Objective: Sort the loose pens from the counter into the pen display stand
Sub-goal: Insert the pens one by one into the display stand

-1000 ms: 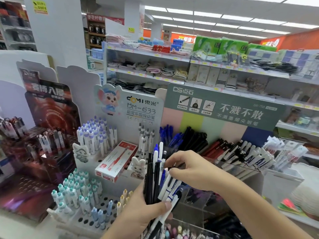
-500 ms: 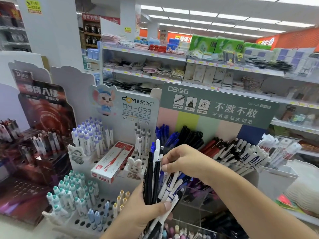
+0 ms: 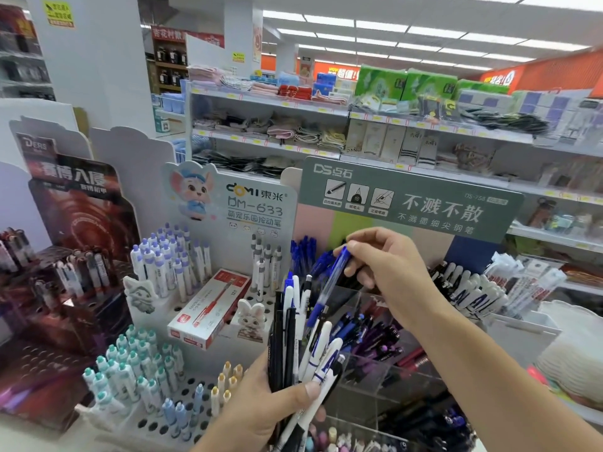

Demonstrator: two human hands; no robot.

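Observation:
My left hand (image 3: 261, 402) grips a bundle of pens (image 3: 295, 340), black, white and blue, held upright at the lower middle. My right hand (image 3: 381, 265) pinches a blue pen (image 3: 329, 285) by its top end, lifted partly out of the bundle and slanting down to the left. Behind both hands stands the pen display stand (image 3: 408, 203) with a green header, its clear compartments holding blue, black, red and white pens. My right forearm crosses in front of its lower right part.
A white pegboard stand (image 3: 228, 203) with a mouse cartoon stands at left, holding purple, teal and yellow pens and a red and white pen box (image 3: 208, 308). A dark red display (image 3: 75, 223) sits farther left. Store shelves run behind.
My right hand has risen from the bundle with one blue pen pinched in its fingers. The left hand keeps holding the bundle in place.

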